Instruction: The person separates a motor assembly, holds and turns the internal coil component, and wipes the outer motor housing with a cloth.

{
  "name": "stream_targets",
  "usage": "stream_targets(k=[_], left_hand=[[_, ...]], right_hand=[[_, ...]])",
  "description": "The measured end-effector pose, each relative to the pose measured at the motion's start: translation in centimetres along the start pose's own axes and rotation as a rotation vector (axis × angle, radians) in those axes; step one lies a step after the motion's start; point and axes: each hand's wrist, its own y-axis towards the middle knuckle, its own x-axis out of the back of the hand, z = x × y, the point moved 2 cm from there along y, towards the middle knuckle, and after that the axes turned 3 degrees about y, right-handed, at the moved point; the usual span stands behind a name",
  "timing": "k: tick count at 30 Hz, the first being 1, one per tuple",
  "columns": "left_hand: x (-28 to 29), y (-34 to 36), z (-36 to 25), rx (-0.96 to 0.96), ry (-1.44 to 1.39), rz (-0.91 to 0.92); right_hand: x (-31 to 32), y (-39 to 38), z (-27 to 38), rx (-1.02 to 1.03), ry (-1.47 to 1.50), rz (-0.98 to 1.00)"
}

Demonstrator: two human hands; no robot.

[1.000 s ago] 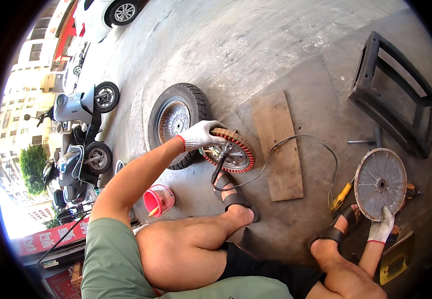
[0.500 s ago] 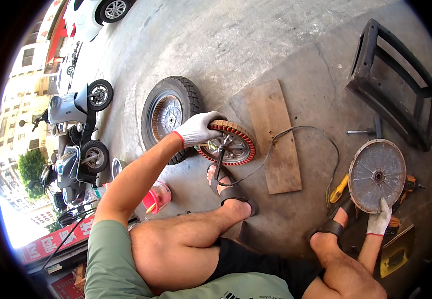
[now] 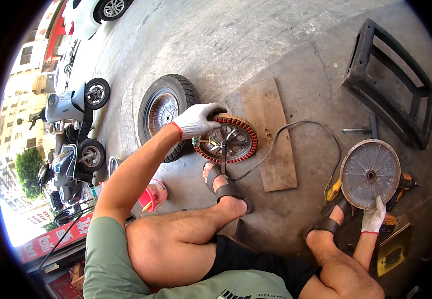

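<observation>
My left hand [image 3: 198, 121], in a white knit glove with a red cuff, is closed over the upper rim of a hub motor stator [image 3: 238, 152]. The stator is a ring of red windings around a spoked metal centre, with a shaft and a dark cable coming out of it. It stands tilted near my left foot. On the right, my gloved right hand [image 3: 374, 215] grips the lower edge of a round grey motor cover [image 3: 370, 172], fingers partly hidden behind it. The cover has radial ribs and a centre bore, its face turned up toward me.
Behind the stator stands a tyred wheel [image 3: 163, 102]. A wooden board [image 3: 268, 132] lies beside the cable. Near the cover are a yellow-handled tool [image 3: 333, 190], a power drill [image 3: 404, 184], a hammer [image 3: 374, 126] and a black metal frame [image 3: 390, 84]. A red bucket [image 3: 154, 195] stands left, with parked scooters [image 3: 74, 144] beyond.
The stator has turned slightly, its spoked face showing more and its shaft pointing more straight down. My left hand's grip on the rim has shifted a little. The cover stays in my right hand.
</observation>
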Motion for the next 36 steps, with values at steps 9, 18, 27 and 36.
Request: stream_targets(k=[9, 18, 27, 36], left_hand=[[0.4, 0.5, -0.3, 0.031, 0.048, 0.056], [1.0, 0.2, 0.3, 0.034, -0.120, -0.009], [1.5, 1.6, -9.3, -0.131, -0.187, -0.277], [-9.4, 2.3, -20.1, -0.089, -0.815, 0.413]], right_hand=[[0.0, -0.1, 0.6, 0.019, -0.032, 0.054], [-2.7, -1.3, 0.0, 0.281, -0.150, 0.010], [-4.3, -4.7, 3.5, 0.370, -0.089, -0.028], [-10.4, -6.6, 2.5, 0.085, -0.061, 0.219]])
